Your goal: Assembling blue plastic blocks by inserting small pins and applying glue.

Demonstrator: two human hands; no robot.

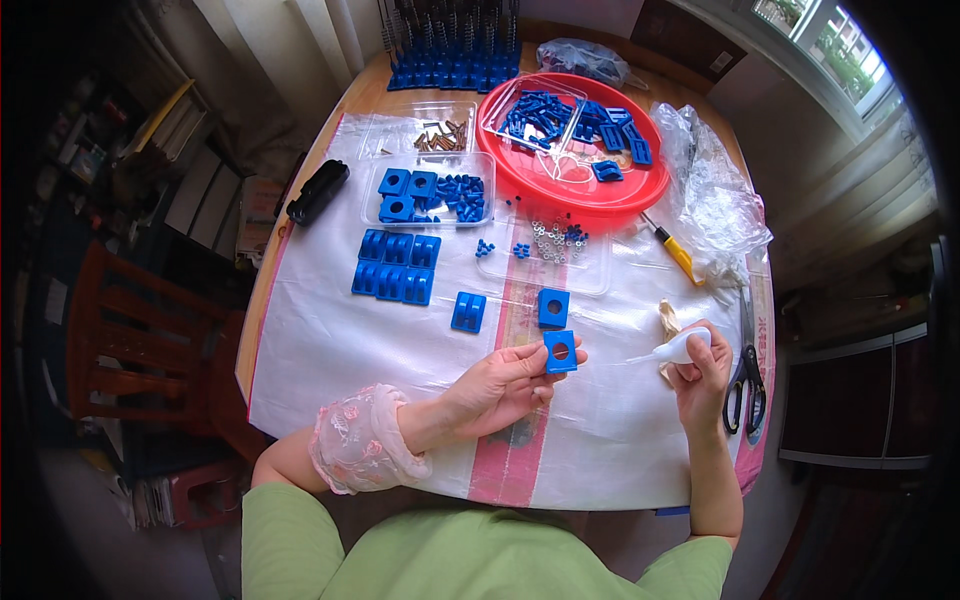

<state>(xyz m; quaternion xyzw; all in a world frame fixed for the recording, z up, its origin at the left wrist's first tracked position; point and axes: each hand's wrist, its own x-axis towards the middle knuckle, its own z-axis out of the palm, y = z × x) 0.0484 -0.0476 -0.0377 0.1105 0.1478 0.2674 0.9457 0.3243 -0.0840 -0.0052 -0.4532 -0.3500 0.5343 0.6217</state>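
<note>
Between the thumb and fingers of my left hand (495, 388) is a square blue plastic block with a round hole (561, 367), its holed face upward. My right hand (706, 378) grips a small white squeeze bottle (680, 348). The bottle's thin nozzle points left toward the block, with a gap between them. A second holed blue block (553, 318) lies just beyond the held one. To its left rests a blue piece with two curved ridges (468, 312). Several similar ridged pieces (397, 267) stand in rows farther left.
Clear trays hold blue parts (458, 195), brass-coloured screws (440, 136) and nuts (553, 240). A red basin (640, 198) holds more blue parts. On the right are a yellow-handled screwdriver (679, 255), black-handled scissors (752, 385), a crumpled cloth (668, 318) and plastic bags (710, 190).
</note>
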